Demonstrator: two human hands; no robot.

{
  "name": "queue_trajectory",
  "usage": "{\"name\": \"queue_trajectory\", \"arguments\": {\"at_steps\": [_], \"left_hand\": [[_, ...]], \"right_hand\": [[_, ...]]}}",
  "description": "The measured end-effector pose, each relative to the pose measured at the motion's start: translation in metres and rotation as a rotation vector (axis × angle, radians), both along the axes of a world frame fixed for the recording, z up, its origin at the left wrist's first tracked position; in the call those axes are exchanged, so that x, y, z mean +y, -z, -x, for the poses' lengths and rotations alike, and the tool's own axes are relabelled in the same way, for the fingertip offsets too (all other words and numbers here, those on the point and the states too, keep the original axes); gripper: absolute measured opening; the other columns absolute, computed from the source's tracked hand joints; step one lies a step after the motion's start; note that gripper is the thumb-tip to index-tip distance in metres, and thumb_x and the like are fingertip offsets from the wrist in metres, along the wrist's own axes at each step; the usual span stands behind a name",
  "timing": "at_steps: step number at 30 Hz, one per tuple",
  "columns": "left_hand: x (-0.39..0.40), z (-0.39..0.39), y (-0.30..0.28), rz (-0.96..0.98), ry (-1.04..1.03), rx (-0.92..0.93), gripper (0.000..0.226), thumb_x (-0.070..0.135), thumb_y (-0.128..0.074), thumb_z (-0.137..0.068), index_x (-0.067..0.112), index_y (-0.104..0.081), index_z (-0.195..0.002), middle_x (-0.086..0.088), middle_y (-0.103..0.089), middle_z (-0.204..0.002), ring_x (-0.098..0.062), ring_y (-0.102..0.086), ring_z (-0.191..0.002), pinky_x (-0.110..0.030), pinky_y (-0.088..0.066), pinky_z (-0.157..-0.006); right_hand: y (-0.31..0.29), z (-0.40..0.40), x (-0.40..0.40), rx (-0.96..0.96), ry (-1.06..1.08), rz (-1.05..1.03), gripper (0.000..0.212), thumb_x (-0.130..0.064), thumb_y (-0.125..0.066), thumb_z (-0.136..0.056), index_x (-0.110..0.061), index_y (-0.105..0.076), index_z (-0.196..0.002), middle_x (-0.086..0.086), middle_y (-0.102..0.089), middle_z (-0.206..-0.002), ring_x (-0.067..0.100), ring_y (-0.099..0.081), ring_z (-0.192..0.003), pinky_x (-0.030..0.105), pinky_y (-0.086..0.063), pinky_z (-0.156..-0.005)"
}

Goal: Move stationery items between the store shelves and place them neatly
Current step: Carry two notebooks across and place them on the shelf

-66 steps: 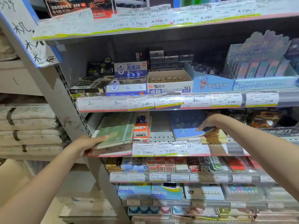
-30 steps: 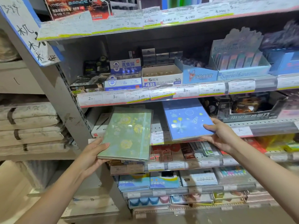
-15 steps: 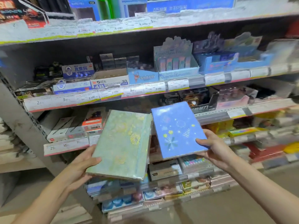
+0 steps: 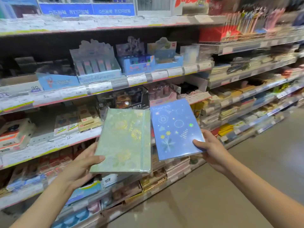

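My left hand (image 4: 80, 167) grips the lower left corner of a green notebook (image 4: 125, 142) with gold flower print and an elastic band, thumb on its cover. My right hand (image 4: 212, 150) holds the lower right corner of a blue notebook (image 4: 174, 129) printed with fireworks and yellow flowers. Both notebooks are held side by side in the air, covers facing me, in front of the store shelves (image 4: 105, 89). The two books nearly touch along their inner edges.
The shelves carry eraser display boxes (image 4: 97, 68), small boxed items and stacked notebooks (image 4: 230, 99), with price labels along each rail. Shelving runs on to the right (image 4: 256, 68). A bare floor aisle (image 4: 230, 186) lies at the lower right.
Both hands pulled the notebooks off the middle shelf and brought them out in front of me. The view has swung to the right along the shelving.
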State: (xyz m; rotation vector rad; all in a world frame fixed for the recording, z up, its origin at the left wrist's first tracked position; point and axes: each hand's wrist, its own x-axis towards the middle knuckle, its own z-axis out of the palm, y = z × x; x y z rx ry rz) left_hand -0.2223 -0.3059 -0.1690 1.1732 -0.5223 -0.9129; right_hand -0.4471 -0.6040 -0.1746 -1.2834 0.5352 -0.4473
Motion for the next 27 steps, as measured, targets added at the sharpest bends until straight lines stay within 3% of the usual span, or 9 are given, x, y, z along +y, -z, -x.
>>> {"name": "queue_trajectory", "arguments": {"at_steps": [3, 5, 8, 10, 14, 17, 19, 23, 27], "left_hand": [[-0.044, 0.009, -0.003, -0.027, 0.056, 0.002, 0.055, -0.012, -0.047, -0.072, 0.012, -0.054, -0.122, -0.003, -0.073, -0.1, -0.017, -0.071, -0.079, -0.023, -0.058, -0.057], [-0.077, 0.013, -0.005, -0.02, 0.092, 0.038, 0.051, -0.011, -0.051, -0.075, 0.01, -0.054, -0.121, -0.006, -0.073, -0.101, -0.019, -0.072, -0.076, -0.022, -0.057, -0.054], [-0.127, 0.007, -0.006, -0.017, 0.198, 0.008, 0.087, 0.011, -0.09, -0.045, 0.012, -0.055, -0.124, -0.012, -0.067, -0.117, -0.025, -0.069, -0.093, -0.032, -0.059, -0.07], [-0.164, 0.0, -0.004, -0.03, 0.228, -0.02, 0.098, 0.019, -0.094, -0.032, 0.012, -0.055, -0.122, -0.012, -0.068, -0.113, -0.025, -0.069, -0.094, -0.033, -0.059, -0.071], [-0.243, -0.006, -0.013, -0.025, 0.297, -0.053, 0.062, 0.009, -0.078, -0.058, 0.011, -0.056, -0.116, -0.01, -0.07, -0.109, -0.02, -0.071, -0.087, -0.027, -0.059, -0.065], [-0.303, -0.014, -0.018, 0.001, 0.375, -0.066, 0.059, 0.007, -0.074, -0.062, 0.009, -0.055, -0.118, -0.009, -0.071, -0.106, -0.022, -0.071, -0.086, -0.028, -0.059, -0.065], [-0.338, -0.014, -0.021, 0.018, 0.404, -0.051, 0.043, -0.006, -0.053, -0.074, 0.011, -0.059, -0.113, -0.009, -0.073, -0.102, -0.021, -0.071, -0.084, -0.029, -0.059, -0.067], [-0.407, -0.007, -0.026, 0.047, 0.474, -0.058, 0.045, -0.013, -0.041, -0.074, 0.013, -0.07, -0.096, -0.008, -0.075, -0.094, -0.02, -0.072, -0.078, -0.028, -0.059, -0.063], [-0.478, 0.001, -0.024, 0.038, 0.525, -0.077, 0.052, -0.009, -0.047, -0.071, 0.008, -0.054, -0.119, -0.01, -0.072, -0.106, -0.02, -0.071, -0.086, -0.027, -0.058, -0.065]], "right_hand": [[0.003, 0.023, -0.028, 0.008, 0.086, -0.011, 0.033, -0.005, -0.054, -0.089, -0.016, -0.049, -0.119, 0.008, -0.064, -0.118, 0.027, -0.067, -0.093, 0.035, -0.053, -0.069], [0.004, 0.037, -0.047, -0.003, 0.132, -0.019, 0.032, -0.005, -0.054, -0.089, -0.016, -0.049, -0.119, 0.007, -0.064, -0.118, 0.025, -0.067, -0.092, 0.036, -0.05, -0.073], [0.005, 0.053, -0.077, -0.026, 0.201, -0.021, 0.029, -0.003, -0.054, -0.088, -0.019, -0.051, -0.112, 0.004, -0.065, -0.113, 0.02, -0.069, -0.085, 0.033, -0.052, -0.068], [0.005, 0.061, -0.097, -0.044, 0.243, -0.02, 0.034, -0.002, -0.054, -0.088, -0.018, -0.05, -0.117, 0.003, -0.066, -0.112, 0.019, -0.07, -0.083, 0.033, -0.053, -0.066], [0.0, 0.07, -0.142, -0.041, 0.334, 0.009, 0.03, -0.002, -0.053, -0.089, -0.015, -0.049, -0.116, -0.002, -0.069, -0.099, 0.015, -0.07, -0.075, 0.033, -0.052, -0.065], [-0.003, 0.077, -0.179, -0.038, 0.408, 0.02, 0.03, -0.002, -0.052, -0.089, -0.015, -0.048, -0.115, 0.0, -0.067, -0.102, 0.013, -0.071, -0.074, 0.028, -0.057, -0.058], [-0.006, 0.083, -0.202, -0.027, 0.447, 0.024, 0.029, -0.002, -0.052, -0.089, -0.016, -0.048, -0.114, 0.002, -0.065, -0.106, 0.013, -0.071, -0.074, 0.028, -0.057, -0.057], [-0.009, 0.092, -0.246, -0.019, 0.525, 0.036, 0.028, -0.001, -0.051, -0.09, -0.016, -0.048, -0.112, 0.002, -0.064, -0.102, 0.011, -0.07, -0.068, 0.026, -0.055, -0.052], [-0.009, 0.106, -0.293, -0.03, 0.591, 0.026, 0.028, 0.002, -0.049, -0.089, -0.014, -0.047, -0.113, 0.003, -0.066, -0.1, 0.013, -0.07, -0.068, 0.028, -0.057, -0.055]]}}
